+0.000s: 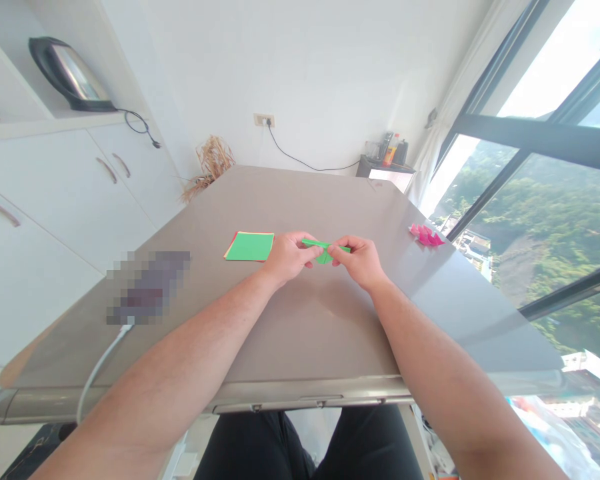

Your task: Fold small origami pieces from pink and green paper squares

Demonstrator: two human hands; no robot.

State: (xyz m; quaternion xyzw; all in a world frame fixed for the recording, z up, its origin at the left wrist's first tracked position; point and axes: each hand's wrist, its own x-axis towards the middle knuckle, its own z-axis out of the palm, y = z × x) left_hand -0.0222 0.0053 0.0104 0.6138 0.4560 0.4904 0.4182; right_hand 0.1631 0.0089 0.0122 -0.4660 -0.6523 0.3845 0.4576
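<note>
A partly folded sheet of green origami paper (325, 256) is held between both hands, above the middle of the table. My left hand (291, 256) pinches its left part, with the thumb pointing to the right. From the other side my right hand (356, 257) grips the right part, thumb and fingertips close to the centre. A narrow folded band runs along the top of the paper, and a rounded or pointed piece hangs below it. Just left of my left hand lies a stack of square coloured paper (251, 247), green on top with red and pale edges showing.
Pink folded paper pieces (427, 235) lie at the right edge of the grey table (325, 333). A blurred-out device (147, 290) with a white cable (100, 363) sits at the left. A window (530, 187) is on the right, white cabinets (55, 180) on the left.
</note>
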